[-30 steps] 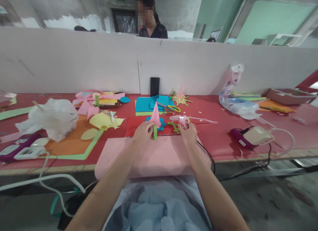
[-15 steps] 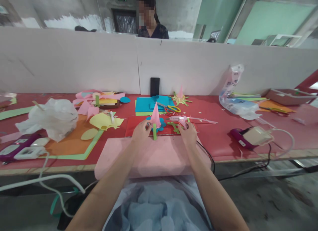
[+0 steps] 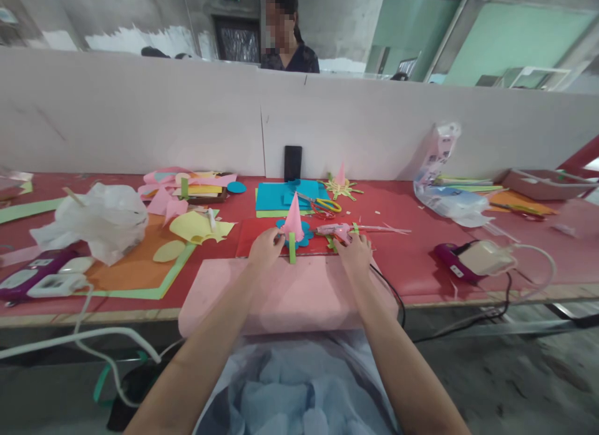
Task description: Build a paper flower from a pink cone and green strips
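Left hand (image 3: 265, 248): fingers curled in and pinched at the base of the paper flower (image 3: 294, 218), gripping it where the pink cone meets the green stem (image 3: 292, 253).
Paper flower: stands upright, cone tip toward 12 o'clock, on the red sheet (image 3: 255, 235), between the two hands.
Right hand (image 3: 354, 251): fingers bent shut around the handle of the pink glue gun (image 3: 333, 229), at 3 o'clock from the flower.
Glue gun: lies low over the red sheet, its nozzle toward 9 o'clock, near the flower's blue petals.
Pink sheet (image 3: 281, 294): at 6 o'clock from the hands, draped over the desk (image 3: 402, 260) edge, under both wrists.
Scissors (image 3: 322, 204): at 12 o'clock from the right hand, on the teal paper (image 3: 276, 196).
Phone (image 3: 292, 162): upright against the partition, at 12 o'clock.
Plastic bag (image 3: 100, 219): at 9 o'clock, well apart from the hands.
Person (image 3: 290, 48): behind the partition at 12 o'clock.
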A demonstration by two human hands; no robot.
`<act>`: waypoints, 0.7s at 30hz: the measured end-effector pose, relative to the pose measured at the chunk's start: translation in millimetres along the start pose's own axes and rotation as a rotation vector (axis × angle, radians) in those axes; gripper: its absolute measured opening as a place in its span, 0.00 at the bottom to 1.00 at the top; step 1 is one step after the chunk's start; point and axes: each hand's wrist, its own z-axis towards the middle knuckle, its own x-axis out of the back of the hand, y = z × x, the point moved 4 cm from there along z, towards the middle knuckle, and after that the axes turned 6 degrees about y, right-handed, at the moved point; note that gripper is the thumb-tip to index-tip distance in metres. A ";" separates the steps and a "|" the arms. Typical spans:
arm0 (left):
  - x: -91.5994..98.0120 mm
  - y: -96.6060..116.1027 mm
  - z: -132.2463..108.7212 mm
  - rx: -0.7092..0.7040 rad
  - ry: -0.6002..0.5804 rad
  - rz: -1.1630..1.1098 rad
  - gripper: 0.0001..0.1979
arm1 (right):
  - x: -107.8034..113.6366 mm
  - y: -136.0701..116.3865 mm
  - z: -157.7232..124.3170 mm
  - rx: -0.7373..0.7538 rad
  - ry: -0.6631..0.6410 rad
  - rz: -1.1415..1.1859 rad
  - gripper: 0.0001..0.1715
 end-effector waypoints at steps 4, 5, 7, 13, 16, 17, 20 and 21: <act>-0.5 -2.3 0.2 0.002 0.009 0.005 0.08 | 12.7 -6.9 -2.2 -0.001 0.068 -0.033 0.26; -0.5 -2.9 0.2 0.003 0.014 0.010 0.08 | 18.1 -9.7 -3.1 0.007 0.110 -0.013 0.25; -0.7 -4.0 0.2 0.012 0.019 0.022 0.07 | 28.7 -17.8 -6.1 0.062 0.173 0.062 0.21; -2.9 -8.6 0.6 0.059 -0.024 0.047 0.09 | 28.5 -57.2 -28.9 0.394 -0.173 0.360 0.13; -3.4 -7.6 0.6 0.045 -0.046 0.050 0.10 | 21.5 -67.2 -39.2 0.384 -0.298 0.395 0.12; -3.2 -6.6 0.4 0.039 -0.049 0.052 0.11 | 18.9 -68.3 -41.9 0.355 -0.332 0.404 0.12; -2.1 -3.8 -0.5 0.030 -0.056 0.054 0.12 | 11.8 -67.3 -49.2 0.233 -0.433 0.419 0.13; -1.9 -3.3 -0.7 0.031 -0.060 0.052 0.12 | 10.2 -66.6 -51.4 0.198 -0.453 0.420 0.13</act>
